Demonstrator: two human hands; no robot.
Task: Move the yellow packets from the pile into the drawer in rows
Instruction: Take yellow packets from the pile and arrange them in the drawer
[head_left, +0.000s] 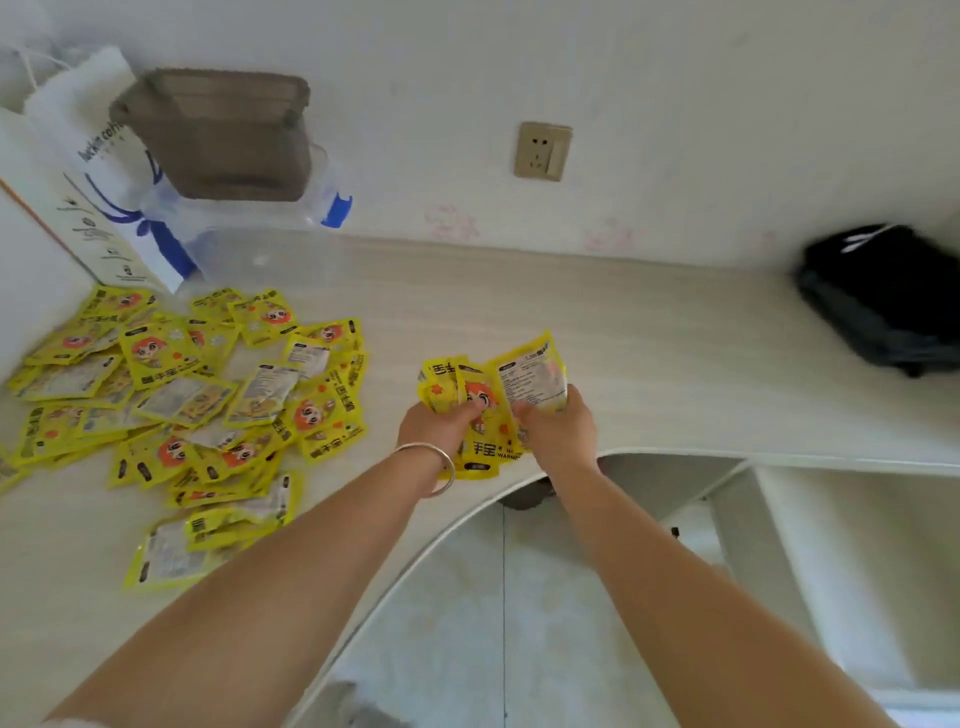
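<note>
Now both hands (498, 426) gripping yellow packets (488, 395), pile (182, 395) beside

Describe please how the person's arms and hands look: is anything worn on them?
Both forearms are bare, with no sleeves and no gloves. The left hand has a thin silver bangle around its wrist. The right hand shows no ring, watch or bracelet.

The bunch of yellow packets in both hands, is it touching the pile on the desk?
Apart. The head view shows bare desk between the held bunch and the pile.
</note>
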